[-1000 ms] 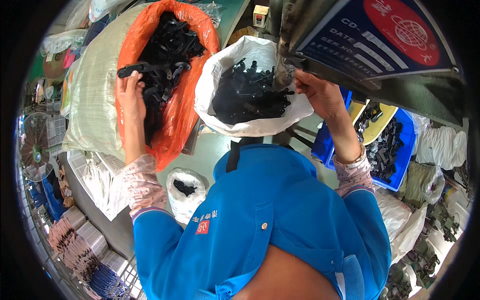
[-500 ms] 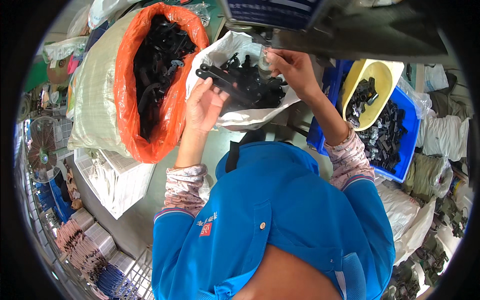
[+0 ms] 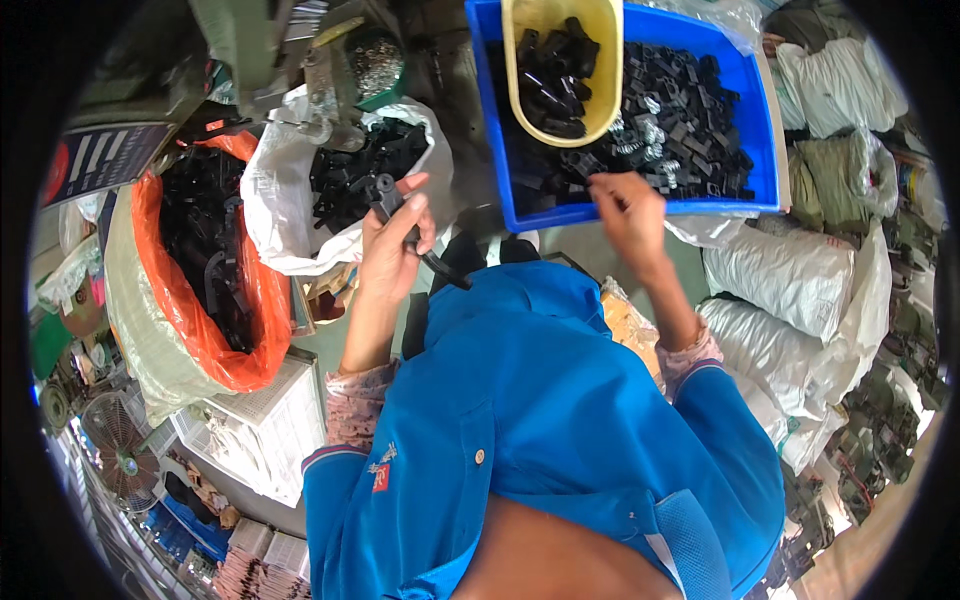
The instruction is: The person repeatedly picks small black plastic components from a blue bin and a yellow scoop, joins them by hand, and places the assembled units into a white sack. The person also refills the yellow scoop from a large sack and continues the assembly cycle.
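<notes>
My left hand point(image 3: 388, 245) is closed round a long black plastic part point(image 3: 385, 200) with a hole at its upper end; its curved lower end points down toward my lap. Just beyond that hand is a white sack point(image 3: 268, 205) of black parts point(image 3: 360, 165). My right hand point(image 3: 634, 222) is at the near edge of a blue bin point(image 3: 650, 208), fingers curled together over small black parts point(image 3: 690, 125). Whether a part is between those fingertips is hidden. Inside the bin, a yellow tub point(image 3: 615, 70) holds more black pieces point(image 3: 555, 75).
A woven sack point(image 3: 130, 285) with an orange liner point(image 3: 262, 345) full of black parts stands at left. Beyond the white sack is a machine point(image 3: 235, 50) with a green bowl point(image 3: 385, 95). White crates point(image 3: 270, 430) and a fan point(image 3: 125, 450) are lower left; white sacks point(image 3: 785, 270) lie at right.
The view has swung right. My right hand has left the machine above the white sack and reached the blue bin. My left hand still holds the long black part, now tipped more upright.
</notes>
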